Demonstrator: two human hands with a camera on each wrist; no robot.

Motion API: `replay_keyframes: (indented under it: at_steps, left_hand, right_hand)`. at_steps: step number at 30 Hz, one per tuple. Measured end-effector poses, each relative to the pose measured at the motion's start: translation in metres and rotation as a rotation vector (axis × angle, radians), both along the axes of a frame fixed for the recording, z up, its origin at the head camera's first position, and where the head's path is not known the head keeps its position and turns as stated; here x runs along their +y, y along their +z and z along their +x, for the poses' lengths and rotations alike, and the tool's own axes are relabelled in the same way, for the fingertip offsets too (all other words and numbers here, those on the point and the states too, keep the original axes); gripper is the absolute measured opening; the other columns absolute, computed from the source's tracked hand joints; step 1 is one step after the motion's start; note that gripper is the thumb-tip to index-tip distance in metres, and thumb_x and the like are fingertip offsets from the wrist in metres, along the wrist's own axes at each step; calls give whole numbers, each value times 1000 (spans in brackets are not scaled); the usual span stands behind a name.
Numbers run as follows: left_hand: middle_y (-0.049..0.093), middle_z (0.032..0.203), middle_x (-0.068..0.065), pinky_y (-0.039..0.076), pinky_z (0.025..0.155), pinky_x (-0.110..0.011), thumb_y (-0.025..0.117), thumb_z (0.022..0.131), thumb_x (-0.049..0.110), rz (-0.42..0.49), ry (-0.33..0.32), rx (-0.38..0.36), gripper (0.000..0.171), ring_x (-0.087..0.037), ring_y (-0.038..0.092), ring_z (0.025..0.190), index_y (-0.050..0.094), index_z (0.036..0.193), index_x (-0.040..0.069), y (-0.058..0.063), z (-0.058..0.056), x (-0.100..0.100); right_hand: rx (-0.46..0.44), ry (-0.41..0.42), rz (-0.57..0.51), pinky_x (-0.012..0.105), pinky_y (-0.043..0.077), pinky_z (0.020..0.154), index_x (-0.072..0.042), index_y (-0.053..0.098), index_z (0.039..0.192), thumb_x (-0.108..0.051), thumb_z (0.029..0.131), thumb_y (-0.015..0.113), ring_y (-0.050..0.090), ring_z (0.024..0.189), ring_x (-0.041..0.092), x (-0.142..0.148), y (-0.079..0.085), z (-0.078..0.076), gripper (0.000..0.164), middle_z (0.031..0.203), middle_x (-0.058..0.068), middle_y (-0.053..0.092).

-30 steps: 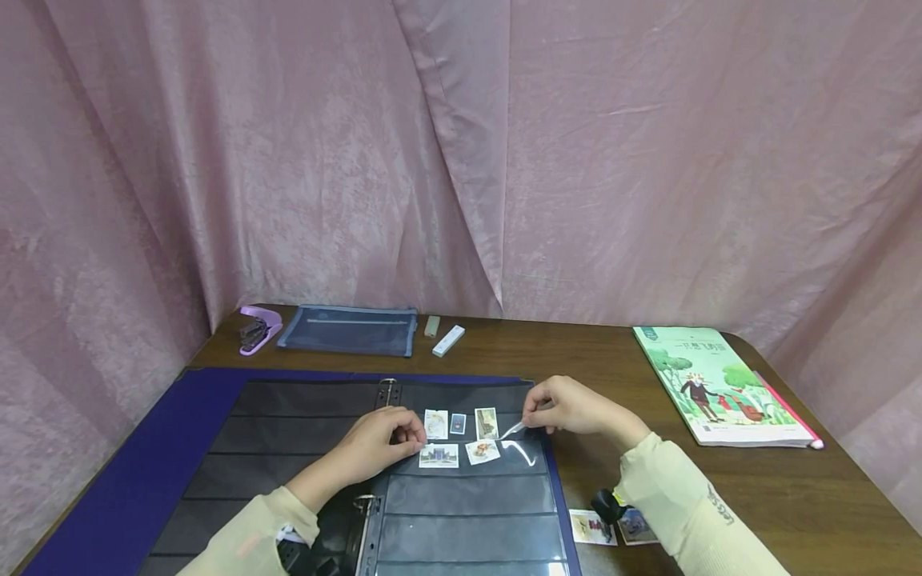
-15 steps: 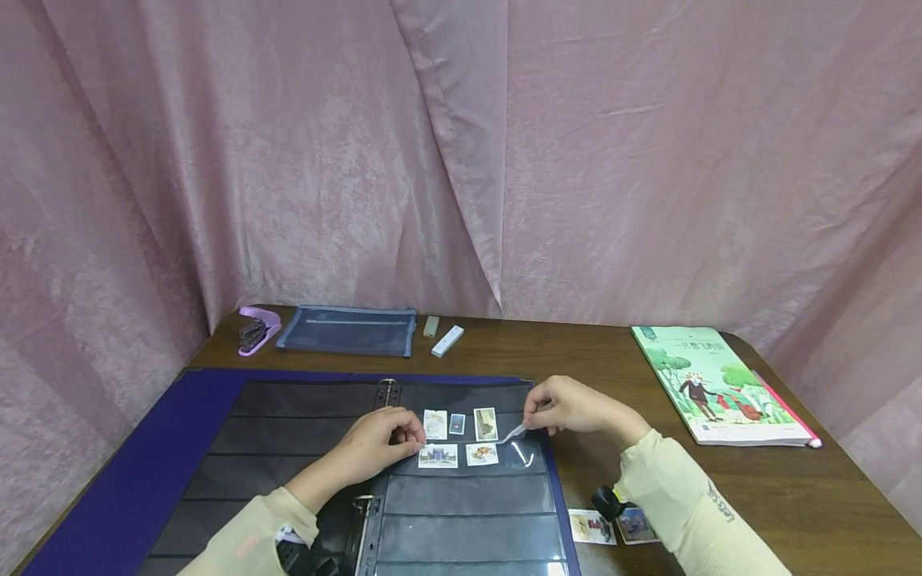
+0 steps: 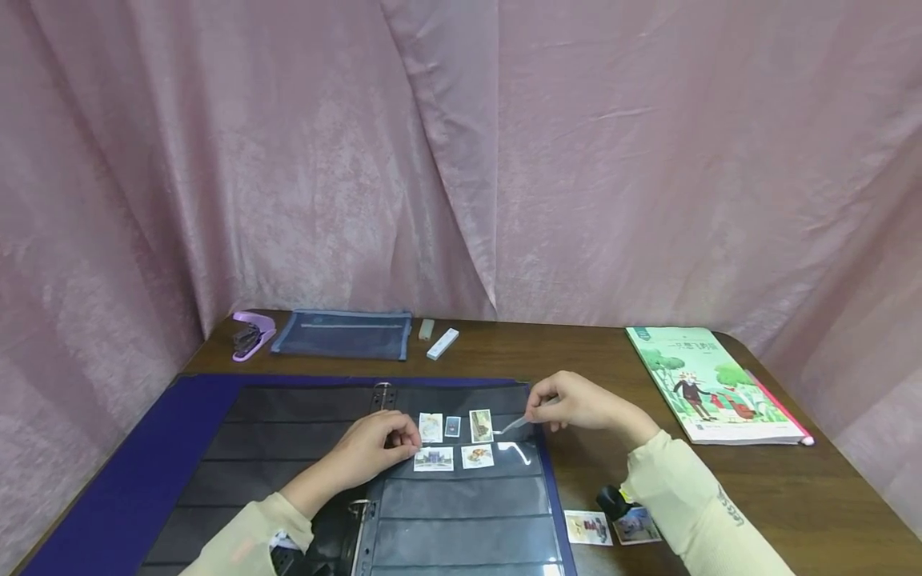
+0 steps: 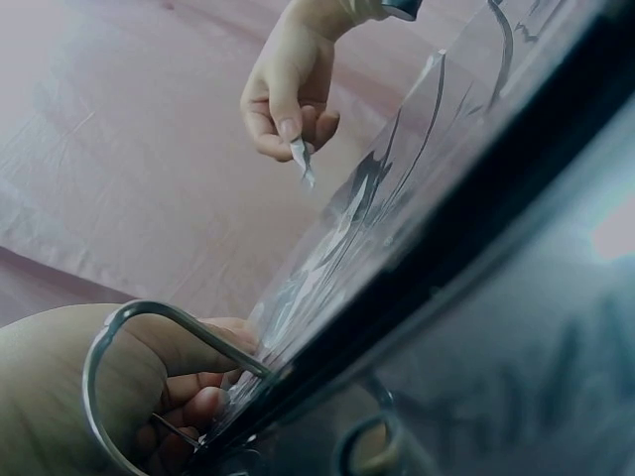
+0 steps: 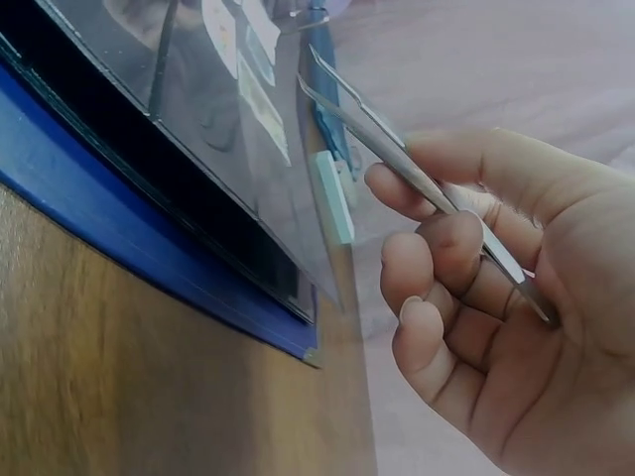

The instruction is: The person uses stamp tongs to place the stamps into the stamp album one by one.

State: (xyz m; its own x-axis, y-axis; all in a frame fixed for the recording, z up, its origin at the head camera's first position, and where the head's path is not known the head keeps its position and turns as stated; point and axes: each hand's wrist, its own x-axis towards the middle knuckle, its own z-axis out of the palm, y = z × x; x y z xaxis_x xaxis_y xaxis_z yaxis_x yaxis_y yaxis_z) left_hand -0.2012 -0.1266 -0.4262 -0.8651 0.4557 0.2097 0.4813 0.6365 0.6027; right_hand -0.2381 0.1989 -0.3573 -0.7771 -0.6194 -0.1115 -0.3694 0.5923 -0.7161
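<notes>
My right hand (image 3: 576, 400) holds silver tweezers (image 5: 422, 180) between thumb and fingers, their two fine tips apart with nothing between them. In the head view the tips are just right of a tall stamp (image 3: 480, 426) on the right page of a stamp album (image 3: 461, 532). A flower-like stamp (image 3: 477, 456) lies straight below it, beside a wide stamp with a building (image 3: 434, 459). A pale stamp (image 3: 430, 428) and a small blue one (image 3: 452, 426) fill the upper row's left. My left hand (image 3: 370, 448) pinches the clear pocket film (image 4: 308, 268) near the album's rings.
Two more stamps (image 3: 588, 528) lie on the wooden table right of the album, partly behind the right sleeve. Along the back are a purple stapler (image 3: 252, 336), a blue mesh pouch (image 3: 344, 334) and a white block (image 3: 442, 344). A green book (image 3: 713, 384) lies at right.
The flower-like stamp, tilted a second ago, now lies straight in its row. The tweezers' tips have drawn up and away from it. My left hand keeps its place on the page.
</notes>
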Motion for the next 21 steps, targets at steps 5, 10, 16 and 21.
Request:
replay_keyframes:
  at_steps: [5, 10, 16, 21]
  left_hand:
    - [53, 74, 17, 41, 64, -18, 68, 79, 21, -4, 6, 1, 10, -1, 47, 70, 60, 78, 27, 0, 1, -2]
    - [52, 73, 17, 40, 63, -18, 68, 78, 20, -2, 8, 5, 13, -1, 47, 70, 59, 76, 29, 0, 0, -3]
    - [52, 73, 17, 40, 63, -17, 68, 78, 21, -1, 5, 3, 12, -1, 47, 70, 59, 76, 29, 0, -1, -2]
    - [52, 73, 17, 40, 63, -17, 68, 79, 23, -5, 3, 1, 10, -1, 47, 70, 60, 77, 28, -1, -1, 0]
  right_hand:
    - [15, 1, -5, 32, 51, 54, -4, 66, 83, -22, 84, 62, 56, 55, 17, 7, 9, 5, 18, 77, 15, 63]
    - [44, -15, 3, 32, 51, 55, -9, 66, 82, -18, 84, 60, 58, 57, 20, 17, 16, 10, 11, 77, 12, 64]
    - [67, -65, 31, 25, 47, 53, -13, 66, 81, -21, 83, 62, 56, 56, 15, 33, 22, 18, 9, 69, 6, 62]
    - [91, -86, 13, 24, 46, 51, -8, 65, 83, -21, 83, 62, 55, 55, 12, 45, 24, 25, 13, 66, 7, 60]
